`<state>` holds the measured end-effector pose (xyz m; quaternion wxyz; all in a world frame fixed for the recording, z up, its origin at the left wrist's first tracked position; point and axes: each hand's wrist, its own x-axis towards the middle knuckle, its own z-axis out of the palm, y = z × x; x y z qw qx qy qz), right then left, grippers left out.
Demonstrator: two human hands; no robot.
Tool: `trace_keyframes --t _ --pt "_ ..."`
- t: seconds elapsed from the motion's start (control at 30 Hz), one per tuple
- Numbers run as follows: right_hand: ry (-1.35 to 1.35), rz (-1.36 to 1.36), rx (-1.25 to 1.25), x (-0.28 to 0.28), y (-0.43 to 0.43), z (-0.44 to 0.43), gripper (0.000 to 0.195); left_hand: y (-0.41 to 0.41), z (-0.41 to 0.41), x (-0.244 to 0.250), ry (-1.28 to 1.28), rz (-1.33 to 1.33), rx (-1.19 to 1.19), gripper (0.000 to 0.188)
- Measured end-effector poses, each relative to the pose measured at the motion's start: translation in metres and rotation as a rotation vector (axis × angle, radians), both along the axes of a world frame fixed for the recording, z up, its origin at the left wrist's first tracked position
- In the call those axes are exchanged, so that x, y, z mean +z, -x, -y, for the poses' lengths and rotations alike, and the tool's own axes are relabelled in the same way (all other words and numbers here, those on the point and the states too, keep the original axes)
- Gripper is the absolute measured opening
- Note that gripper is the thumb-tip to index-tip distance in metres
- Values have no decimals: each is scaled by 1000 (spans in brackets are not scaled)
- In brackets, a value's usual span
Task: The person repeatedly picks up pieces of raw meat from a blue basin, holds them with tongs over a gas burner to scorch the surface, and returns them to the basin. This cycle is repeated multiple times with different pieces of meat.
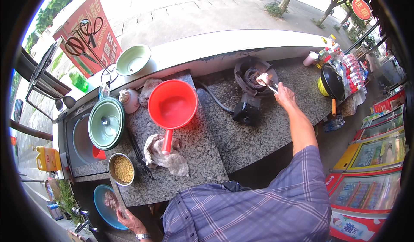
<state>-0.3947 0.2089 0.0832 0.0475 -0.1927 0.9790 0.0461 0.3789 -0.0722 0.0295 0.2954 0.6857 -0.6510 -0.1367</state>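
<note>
My right hand (285,96) is closed around metal tongs (273,87), which grip a pale piece of meat (264,79) over a gas burner (254,77). Whether a flame burns is hard to tell. A hose runs to the burner's black control box (247,108). My left hand (132,222), with a watch on the wrist, is at the lower left, by the rim of a blue basin (100,206) that holds pinkish meat pieces (111,199); its fingers are partly spread and hold nothing visible.
On the granite counter (207,164) are a red plastic dipper (173,104), a cloth (161,154), a steel bowl of yellowish beans or nuts (123,170) and stacked green bowls (106,120) above a sink. A black wok or lid (333,81) and bottles stand far right. Another bowl (133,60) sits on the ledge.
</note>
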Motion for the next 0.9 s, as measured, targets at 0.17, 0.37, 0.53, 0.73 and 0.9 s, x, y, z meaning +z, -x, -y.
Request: trace_keyframes --t 0.17,0.37,0.53,0.73,0.9 --pt "-40 4 28 -6 6 15 38 -9 8 -4 10 11 15 45" --pt "-60 -6 43 -9 10 21 37 2 17 5 18 12 -2 45" --pt "-170 -92 86 -13 25 18 27 3 23 0 12 -10 -9 45" --pt "-350 -181 168 0 28 34 17 3 29 -10 24 0 -39 43" --pt "-428 -247 244 -1 30 54 16 5 28 -10 5 4 -44 43"
